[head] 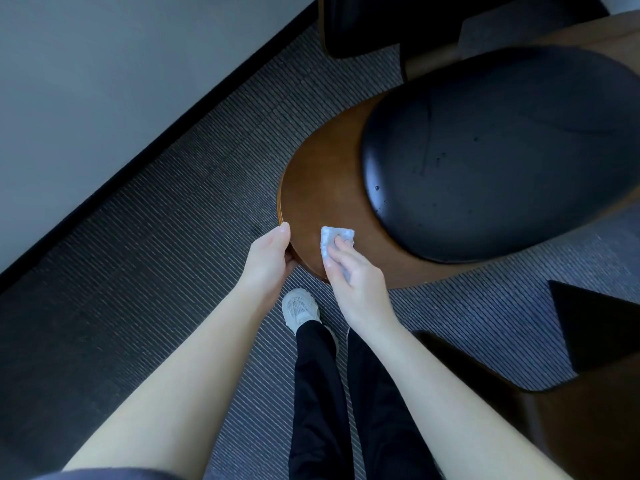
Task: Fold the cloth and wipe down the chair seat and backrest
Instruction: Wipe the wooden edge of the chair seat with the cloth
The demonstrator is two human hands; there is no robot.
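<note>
The cloth, folded small and pale, lies flat against the wooden shell of the chair, on the brown strip just outside the near left rim of the black cushion. The right hand holds it there: the fingers are bent over the cloth, one fingertip pressing its middle, and a corner of the fabric shows between the fingers lower down. Whether this wood belongs to the seat or the backrest cannot be told.

Farther from the cushion, at the outer edge of the same wood, the left hand grips the rim, thumb along the top and the other fingers curled out of sight underneath.

Below the cushion, between the two bare forearms, a white shoe and black trousers stand on ribbed grey carpet. Left of the cushion, beyond the carpet, a dark baseboard runs along a pale wall. Other dark chair parts sit near the cushion's lower right.
</note>
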